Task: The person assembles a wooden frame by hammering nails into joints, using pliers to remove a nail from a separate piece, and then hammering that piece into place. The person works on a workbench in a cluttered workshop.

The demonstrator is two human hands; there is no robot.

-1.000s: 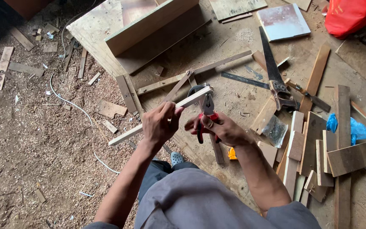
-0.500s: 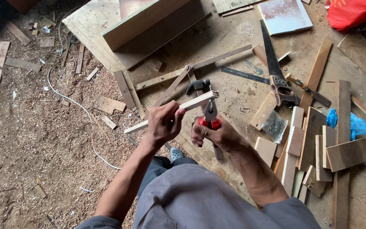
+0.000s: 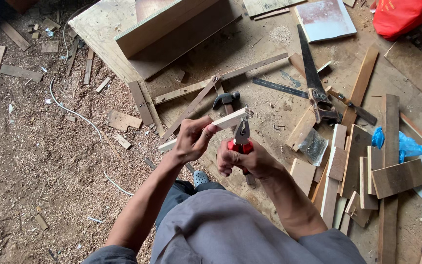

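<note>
My left hand (image 3: 194,139) grips a thin pale wooden strip (image 3: 228,120) near its right end, holding it level above the floor. My right hand (image 3: 242,161) is closed around the red handles of a pair of pliers (image 3: 242,137). The pliers' jaws point up and meet the strip's right end. A hammer (image 3: 225,100) lies on the floor just beyond the strip. My knees and grey shirt fill the bottom of the view.
A hand saw (image 3: 313,83) and a dark metal ruler (image 3: 279,88) lie to the right on a plywood sheet (image 3: 98,29). Several wood offcuts (image 3: 362,166) pile at right beside a blue plastic bag (image 3: 406,144). A white cable (image 3: 79,117) crosses the sawdust floor at left. A red bag (image 3: 401,14) sits top right.
Both hands have shifted slightly right and closer to me. The pliers' jaws have stayed at the strip's right end.
</note>
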